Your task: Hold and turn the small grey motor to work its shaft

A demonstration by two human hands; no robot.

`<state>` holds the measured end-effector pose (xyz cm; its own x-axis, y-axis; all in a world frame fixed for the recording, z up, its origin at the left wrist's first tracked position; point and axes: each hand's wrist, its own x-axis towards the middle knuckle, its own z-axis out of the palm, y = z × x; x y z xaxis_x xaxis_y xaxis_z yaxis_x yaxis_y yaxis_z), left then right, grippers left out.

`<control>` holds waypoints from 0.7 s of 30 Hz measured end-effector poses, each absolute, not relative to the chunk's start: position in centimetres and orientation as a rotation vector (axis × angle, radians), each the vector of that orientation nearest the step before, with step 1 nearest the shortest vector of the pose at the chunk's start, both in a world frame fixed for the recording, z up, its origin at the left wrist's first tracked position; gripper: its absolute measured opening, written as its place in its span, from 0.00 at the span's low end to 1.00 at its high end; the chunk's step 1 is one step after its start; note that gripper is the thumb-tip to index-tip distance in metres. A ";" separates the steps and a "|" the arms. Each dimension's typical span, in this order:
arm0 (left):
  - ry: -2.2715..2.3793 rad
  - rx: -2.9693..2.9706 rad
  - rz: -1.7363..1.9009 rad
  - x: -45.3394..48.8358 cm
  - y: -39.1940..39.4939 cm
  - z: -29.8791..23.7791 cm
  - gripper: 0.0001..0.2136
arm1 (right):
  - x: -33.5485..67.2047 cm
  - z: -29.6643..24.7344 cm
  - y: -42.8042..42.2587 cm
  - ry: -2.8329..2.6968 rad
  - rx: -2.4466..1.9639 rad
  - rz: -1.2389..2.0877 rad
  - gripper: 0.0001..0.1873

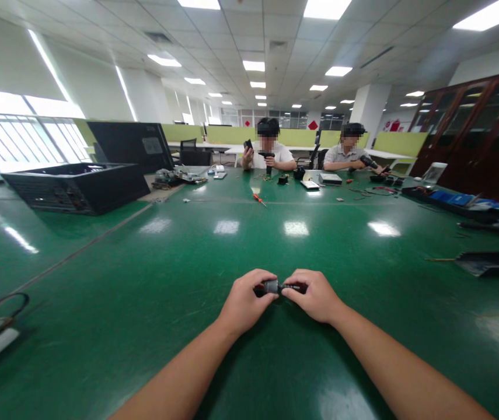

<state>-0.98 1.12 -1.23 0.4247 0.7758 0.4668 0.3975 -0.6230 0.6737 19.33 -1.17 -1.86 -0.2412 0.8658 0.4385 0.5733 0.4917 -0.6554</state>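
Observation:
Just above the green table, my two hands meet fingertip to fingertip around a small dark part. My left hand (pixel 249 297) is closed on a short grey cylindrical part (pixel 271 286), pinched between thumb and fingers. A thin dark shaft with a metallic stretch (pixel 292 286) runs from that cylinder towards the right. My right hand (pixel 314 293) has its thumb and fingers closed around this shaft. The two pieces look lined up end to end; whether they are joined, I cannot tell. My fingers hide both outer ends.
The green table (pixel 179 251) spreads around my hands. A black computer case (pixel 74 189) stands at the left, an orange screwdriver (pixel 258 199) lies farther off. Two people (pixel 282 154) handle tools across the table. Black trays (pixel 494 262) are at the right.

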 end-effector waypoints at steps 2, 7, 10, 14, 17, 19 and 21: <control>0.996 2.218 1.078 -1.0 1.1 -1.2 0.14 | 19.3 -1.9 -1.1 -1.935 -1.188 0.468 0.05; 0.997 2.217 1.088 -1.0 1.1 -1.0 0.14 | 19.3 -2.0 -1.2 -1.913 -1.197 0.471 0.04; 1.008 2.212 1.100 -1.0 1.2 -1.1 0.14 | 19.2 -2.0 -1.2 -1.894 -1.202 0.470 0.05; 1.021 2.211 1.098 -1.0 1.3 -1.2 0.14 | 19.1 -2.2 -1.1 -1.878 -1.204 0.466 0.05; 1.013 2.208 1.100 -1.0 1.2 -1.2 0.14 | 19.1 -2.2 -1.1 -1.875 -1.209 0.468 0.06; 1.014 2.202 1.102 -1.0 1.2 -1.2 0.14 | 19.1 -2.2 -1.1 -1.875 -1.211 0.466 0.06; 1.018 2.200 1.100 -1.0 1.2 -1.1 0.14 | 19.1 -2.3 -1.1 -1.878 -1.213 0.463 0.06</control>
